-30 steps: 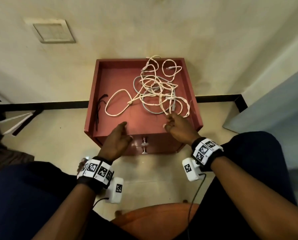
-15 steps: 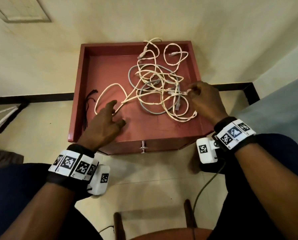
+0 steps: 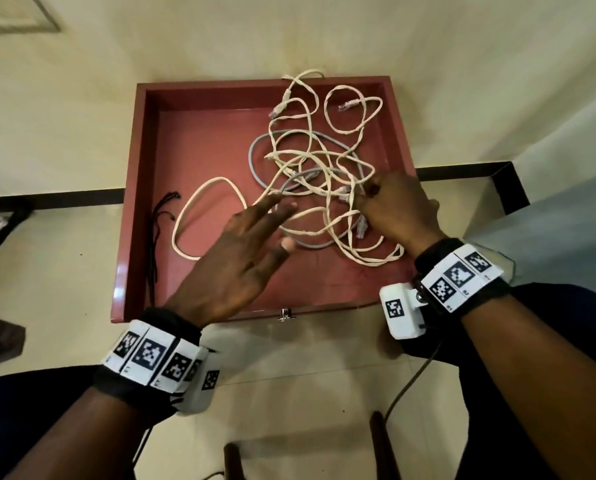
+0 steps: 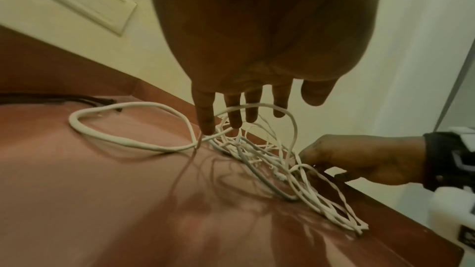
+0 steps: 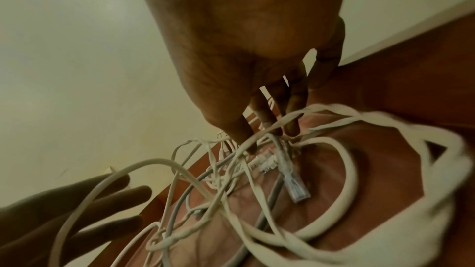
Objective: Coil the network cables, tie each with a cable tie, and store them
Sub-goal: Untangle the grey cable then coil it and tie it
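Tangled white cables point(image 3: 324, 161) and a grey cable point(image 3: 255, 157) lie in the right half of a red tray top point(image 3: 135, 209). My right hand point(image 3: 364, 197) pinches a white cable strand at the tangle's right side; the right wrist view shows its fingertips point(image 5: 267, 129) closed on that white cable point(image 5: 290, 117), above a clear plug point(image 5: 295, 188). My left hand point(image 3: 281, 221) hovers with straight, spread fingers point(image 4: 231, 117) over the tangle's left edge, beside a big white loop point(image 4: 123, 139). Thin black cable ties point(image 3: 156, 237) lie along the tray's left rim.
The tray top sits on a small red cabinet with a metal drawer knob point(image 3: 284, 313) facing me, against a cream wall. A grey-blue panel point(image 3: 566, 209) stands to the right. My knees flank the cabinet, and a dark wooden chair part point(image 3: 234, 459) is below.
My left hand has moved right and forward from the white loop toward the tangle, fingers spreading. My right hand has shifted from the front of the tangle to its right side and taken a strand.
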